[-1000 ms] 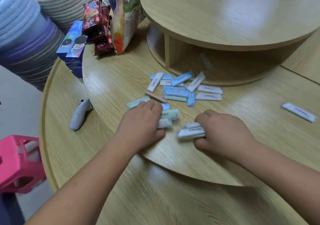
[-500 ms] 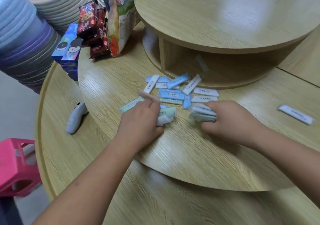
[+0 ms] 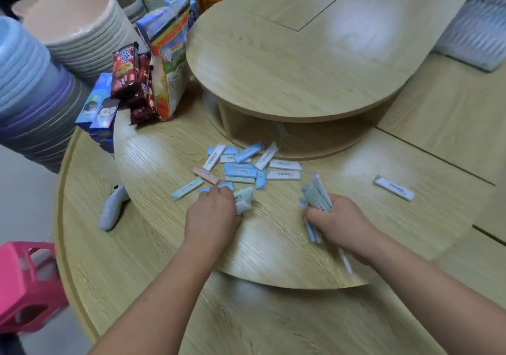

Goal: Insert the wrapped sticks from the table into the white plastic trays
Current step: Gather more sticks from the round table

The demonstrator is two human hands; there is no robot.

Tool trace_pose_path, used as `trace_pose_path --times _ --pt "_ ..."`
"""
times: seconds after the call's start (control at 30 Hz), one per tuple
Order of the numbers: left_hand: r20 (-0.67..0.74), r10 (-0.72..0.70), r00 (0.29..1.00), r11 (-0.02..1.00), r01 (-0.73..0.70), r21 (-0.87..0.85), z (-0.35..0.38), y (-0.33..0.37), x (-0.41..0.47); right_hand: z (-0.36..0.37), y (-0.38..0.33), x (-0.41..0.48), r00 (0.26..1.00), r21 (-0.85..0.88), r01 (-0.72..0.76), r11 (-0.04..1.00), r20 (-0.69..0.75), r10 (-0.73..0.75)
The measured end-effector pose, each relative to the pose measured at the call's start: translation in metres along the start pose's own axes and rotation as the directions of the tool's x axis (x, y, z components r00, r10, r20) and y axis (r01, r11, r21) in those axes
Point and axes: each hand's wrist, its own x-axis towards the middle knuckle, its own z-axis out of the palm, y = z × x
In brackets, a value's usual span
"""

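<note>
Wrapped sticks [image 3: 241,167] lie in a loose heap on the middle step of the round wooden table [image 3: 273,250]. Most are blue and white, a few are green, and one is pink. Both of the person's bare arms reach in from the near edge and go forward over the wood. The left hand [image 3: 212,215] is palm down at the near side of the heap. Its fingers are curled tight, and it grips a pale stick [image 3: 242,201] that pokes out on the thumb side. The right hand [image 3: 339,223] is a little way to the right, apart from the heap. It is closed round a bunch of sticks [image 3: 316,198] that stand up like a fan, with the ends poking out above and below the fist. One lone white stick [image 3: 394,187] lies well off to the right. A higher round shelf [image 3: 287,67] rises just behind the heap. To the far left are snack packs [image 3: 131,78] and tall stacks of bowls [image 3: 76,34]. A small grey gadget [image 3: 111,209] rests on the low left rim, and a pink stool [image 3: 24,280] stands by the near left edge.
</note>
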Motion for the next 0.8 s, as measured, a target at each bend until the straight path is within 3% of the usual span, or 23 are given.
trace_pose_path --times 0.13,0.3,0.53,0.67,0.8 --pt "0.063 -0.038 0.997 0.998 0.04 -0.038 -0.009 0.012 -0.003 0.002 0.003 -0.01 0.994 0.068 -0.074 0.995 -0.078 0.079" --pt "0.031 -0.124 0.992 0.978 0.128 -0.167 -0.003 0.011 0.013 0.005 0.006 -0.006 0.99 0.131 -0.05 0.99 -0.122 0.067" --pt "0.085 -0.04 0.996 0.947 0.065 -0.314 -0.027 0.029 0.003 0.007 -0.003 -0.028 0.982 0.185 -0.093 0.978 -0.146 0.121" --pt "0.141 -0.019 0.99 0.849 0.091 -0.521 -0.06 0.064 -0.029 0.003 -0.012 -0.059 0.976 0.264 -0.131 0.956 -0.133 0.17" --pt "0.193 0.058 0.98 0.666 0.106 -0.738 -0.097 0.104 -0.058 -0.022 -0.009 -0.101 0.956 0.348 -0.152 0.925 -0.186 0.227"
